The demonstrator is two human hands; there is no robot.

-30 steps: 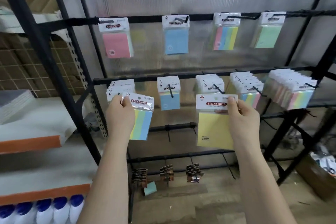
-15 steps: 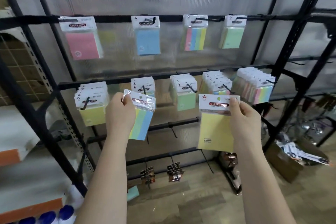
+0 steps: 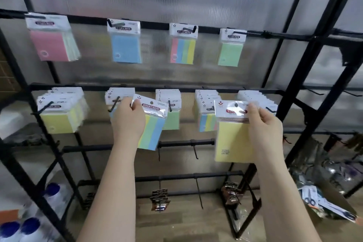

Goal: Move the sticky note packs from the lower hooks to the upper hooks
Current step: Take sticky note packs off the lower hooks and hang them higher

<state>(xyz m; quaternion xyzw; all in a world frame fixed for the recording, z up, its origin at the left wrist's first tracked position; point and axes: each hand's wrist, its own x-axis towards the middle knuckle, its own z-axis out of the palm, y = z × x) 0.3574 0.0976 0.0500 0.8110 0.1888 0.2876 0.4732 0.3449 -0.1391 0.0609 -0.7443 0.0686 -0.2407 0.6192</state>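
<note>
My left hand (image 3: 128, 119) grips a striped sticky note pack (image 3: 152, 124) by its white header, in front of the lower row. My right hand (image 3: 264, 124) pinches the header of a yellow sticky note pack (image 3: 232, 139) further right. The lower bar (image 3: 147, 89) holds several stacks of packs, such as a yellow stack (image 3: 59, 112) at the left and a striped stack (image 3: 206, 112). On the upper bar (image 3: 153, 24) hang a pink pack (image 3: 52, 42), a blue pack (image 3: 125, 43), a striped pack (image 3: 182, 45) and a green pack (image 3: 230, 48).
Black rack uprights (image 3: 322, 45) cross at the right. Below are bare hooks (image 3: 196, 151) and small dark packets (image 3: 160, 199) on a low bar. Blue-capped bottles (image 3: 29, 230) stand at the lower left. Scissors in packaging (image 3: 318, 202) lie at the lower right.
The view has swung right and down a little, so the rack sits further left in frame. Both hands still hold their packs at about the same height before the lower row.
</note>
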